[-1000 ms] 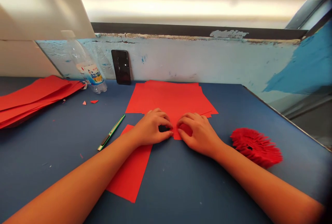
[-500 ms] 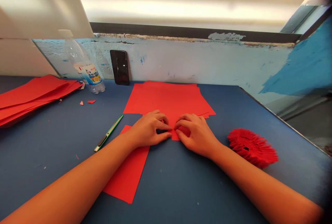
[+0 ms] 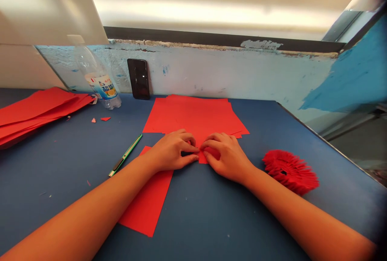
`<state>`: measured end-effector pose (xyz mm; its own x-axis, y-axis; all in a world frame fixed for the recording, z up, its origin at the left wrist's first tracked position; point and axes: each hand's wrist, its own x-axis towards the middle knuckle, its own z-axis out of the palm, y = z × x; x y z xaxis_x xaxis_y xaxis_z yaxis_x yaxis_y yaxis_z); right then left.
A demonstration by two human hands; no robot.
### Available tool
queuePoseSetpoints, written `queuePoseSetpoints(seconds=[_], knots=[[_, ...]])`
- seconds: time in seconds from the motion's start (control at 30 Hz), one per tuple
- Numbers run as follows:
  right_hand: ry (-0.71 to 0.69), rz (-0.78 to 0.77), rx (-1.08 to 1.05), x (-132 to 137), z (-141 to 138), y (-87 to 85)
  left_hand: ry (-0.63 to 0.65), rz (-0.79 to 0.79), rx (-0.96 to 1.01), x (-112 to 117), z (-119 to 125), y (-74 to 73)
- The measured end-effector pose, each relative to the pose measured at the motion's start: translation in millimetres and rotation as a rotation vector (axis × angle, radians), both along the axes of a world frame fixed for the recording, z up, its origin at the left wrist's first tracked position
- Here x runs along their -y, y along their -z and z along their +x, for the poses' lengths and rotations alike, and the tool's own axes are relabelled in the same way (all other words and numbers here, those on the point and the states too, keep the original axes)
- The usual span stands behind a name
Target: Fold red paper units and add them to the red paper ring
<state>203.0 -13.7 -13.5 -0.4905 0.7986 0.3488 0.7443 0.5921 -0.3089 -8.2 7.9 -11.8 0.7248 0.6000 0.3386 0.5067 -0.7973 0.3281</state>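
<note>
A small piece of red paper (image 3: 203, 159) lies between my hands at the near edge of a spread of red sheets (image 3: 193, 113). My left hand (image 3: 173, 150) is closed, with thumb and fingertips pinching the paper's left side. On the other side, my right hand (image 3: 226, 154) curls with its fingertips pressed on the same paper. My fingers cover most of this piece, so its folds cannot be made out. Under my left forearm lies a red paper strip (image 3: 152, 202), and left of it a green utility knife (image 3: 125, 155).
A ruffled red paper rosette (image 3: 290, 171) lies beside my right forearm. Far left is a stack of red paper (image 3: 36, 109). A plastic bottle (image 3: 101, 81) and a black phone (image 3: 138, 79) lean at the wall, with red scraps (image 3: 105, 119) nearby on the blue table (image 3: 208, 220).
Both hands keep nearly the same pinch on the red paper. The whole view has shifted very slightly; nothing else has visibly moved.
</note>
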Motion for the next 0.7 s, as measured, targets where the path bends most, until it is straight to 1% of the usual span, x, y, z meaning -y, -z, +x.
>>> queuePoseSetpoints(seconds=[0.3, 0.57, 0.7], knots=[[-0.039, 0.03, 0.058, 2, 1, -0.4, -0.007, -0.007, -0.001, 0, 0, -0.8], [-0.069, 0.065, 0.229, 3, -1, -12.3, 0.045, -0.017, -0.073, 2, -4, -12.7], [-0.1, 0.074, 0.291, 3, -1, -14.9, 0.072, -0.055, -0.061, 1, -7, -14.7]])
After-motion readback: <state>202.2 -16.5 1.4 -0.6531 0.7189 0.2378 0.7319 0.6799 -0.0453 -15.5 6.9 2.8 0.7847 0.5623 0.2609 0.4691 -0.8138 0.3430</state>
